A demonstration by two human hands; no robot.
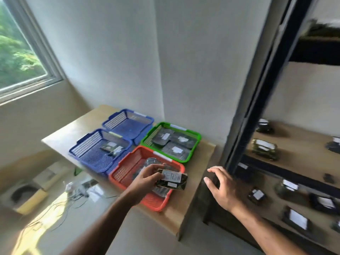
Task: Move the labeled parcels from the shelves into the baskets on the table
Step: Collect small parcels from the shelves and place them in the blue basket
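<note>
My left hand [147, 178] grips a dark parcel [173, 179] with a white label, held over the orange basket [128, 162] near its right side. The orange basket holds other dark parcels underneath. My right hand [220, 186] hovers with fingers spread and nothing in it, between the table's right edge and the shelf post. The green basket [195, 134] holds three labeled parcels. The near blue basket [88, 155] has a couple of parcels; the far blue basket [128, 124] looks bare. Several labeled parcels [265, 149] lie on the shelves at the right.
The four baskets sit on a wooden table [189, 203] against a white wall. A black metal shelf post [244, 126] stands right of the table. A cardboard box [27, 196] and loose cables [77, 192] lie on the floor at the left, below a window [18, 52].
</note>
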